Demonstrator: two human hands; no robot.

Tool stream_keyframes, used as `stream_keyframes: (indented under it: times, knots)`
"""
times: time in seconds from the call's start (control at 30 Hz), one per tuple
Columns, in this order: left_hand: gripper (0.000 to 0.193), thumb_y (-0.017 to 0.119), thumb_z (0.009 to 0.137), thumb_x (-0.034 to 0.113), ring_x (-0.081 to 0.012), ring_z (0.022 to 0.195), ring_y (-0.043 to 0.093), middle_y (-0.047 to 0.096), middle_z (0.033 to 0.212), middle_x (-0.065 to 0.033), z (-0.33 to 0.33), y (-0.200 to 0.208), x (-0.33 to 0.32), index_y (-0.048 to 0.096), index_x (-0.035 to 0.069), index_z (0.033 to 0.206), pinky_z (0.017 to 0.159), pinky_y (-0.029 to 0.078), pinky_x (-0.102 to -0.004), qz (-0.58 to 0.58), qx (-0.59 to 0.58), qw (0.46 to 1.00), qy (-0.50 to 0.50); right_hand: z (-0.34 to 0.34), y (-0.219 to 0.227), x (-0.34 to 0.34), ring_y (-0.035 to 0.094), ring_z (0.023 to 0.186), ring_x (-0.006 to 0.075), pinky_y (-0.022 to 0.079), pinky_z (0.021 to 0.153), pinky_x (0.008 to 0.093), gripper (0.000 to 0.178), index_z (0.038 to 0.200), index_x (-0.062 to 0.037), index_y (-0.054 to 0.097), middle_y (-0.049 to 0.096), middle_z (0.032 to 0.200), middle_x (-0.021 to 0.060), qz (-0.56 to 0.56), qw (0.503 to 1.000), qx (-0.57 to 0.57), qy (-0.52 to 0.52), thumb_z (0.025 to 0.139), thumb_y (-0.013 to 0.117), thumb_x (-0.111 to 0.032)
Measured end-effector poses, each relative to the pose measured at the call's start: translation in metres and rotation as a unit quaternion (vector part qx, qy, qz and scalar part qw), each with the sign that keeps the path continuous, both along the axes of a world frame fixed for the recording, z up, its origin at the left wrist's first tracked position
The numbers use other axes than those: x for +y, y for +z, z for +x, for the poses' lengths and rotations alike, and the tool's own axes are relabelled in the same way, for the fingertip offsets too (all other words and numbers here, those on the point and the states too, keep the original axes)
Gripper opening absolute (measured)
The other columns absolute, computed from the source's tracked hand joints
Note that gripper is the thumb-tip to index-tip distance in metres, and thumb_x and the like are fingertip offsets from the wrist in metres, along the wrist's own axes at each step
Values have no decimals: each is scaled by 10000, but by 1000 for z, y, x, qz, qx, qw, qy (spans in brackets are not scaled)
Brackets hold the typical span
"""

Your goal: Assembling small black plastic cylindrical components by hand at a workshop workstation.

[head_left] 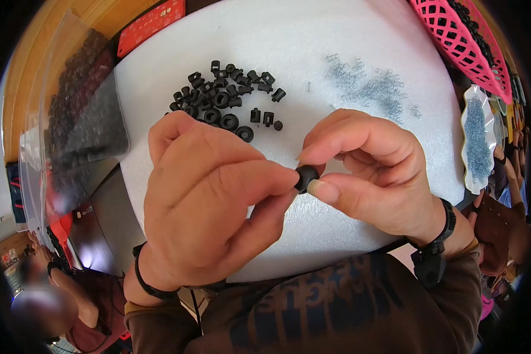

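My left hand [212, 194] pinches a small rounded black plastic cord lock part [306, 178] between thumb and fingertips over the middle of the white foam sheet [265, 35]. From the other side my right hand [369, 168] closes thumb and index finger on the same part, its other fingers curled. Whether a second piece or a spring sits inside it is hidden. Beyond my left hand lies a loose heap of black cord lock parts [218, 97], some ring-shaped, some barrel-shaped with a hole. Tiny clear or silvery springs [371, 88] are scattered beyond my right hand.
A clear plastic bag [94, 118] of black parts stands at the left, near a red flat packet [151, 26]. At the right are a pink lattice basket [463, 44] with black parts and a white scalloped tray [475, 183] of springs. A person [88, 307] sits at lower left.
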State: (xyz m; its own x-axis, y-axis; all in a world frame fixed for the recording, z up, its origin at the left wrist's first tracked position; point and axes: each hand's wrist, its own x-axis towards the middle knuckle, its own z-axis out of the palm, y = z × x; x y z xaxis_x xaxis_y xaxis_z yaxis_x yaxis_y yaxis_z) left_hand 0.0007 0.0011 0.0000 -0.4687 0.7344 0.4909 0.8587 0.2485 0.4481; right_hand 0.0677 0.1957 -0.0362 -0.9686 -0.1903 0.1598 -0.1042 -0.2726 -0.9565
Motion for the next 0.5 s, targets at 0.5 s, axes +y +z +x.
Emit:
stream_keyframes:
  times: [0.5]
  knots:
    - [188, 603, 600, 15, -226, 602, 477, 504, 695, -67, 0, -14, 2, 499, 57, 751, 647, 370, -355, -28, -8, 999, -22, 1, -3, -4, 553, 888, 144, 445, 771, 260, 159, 965, 13, 591, 582, 964, 98, -54, 997, -58, 14, 817, 620, 64]
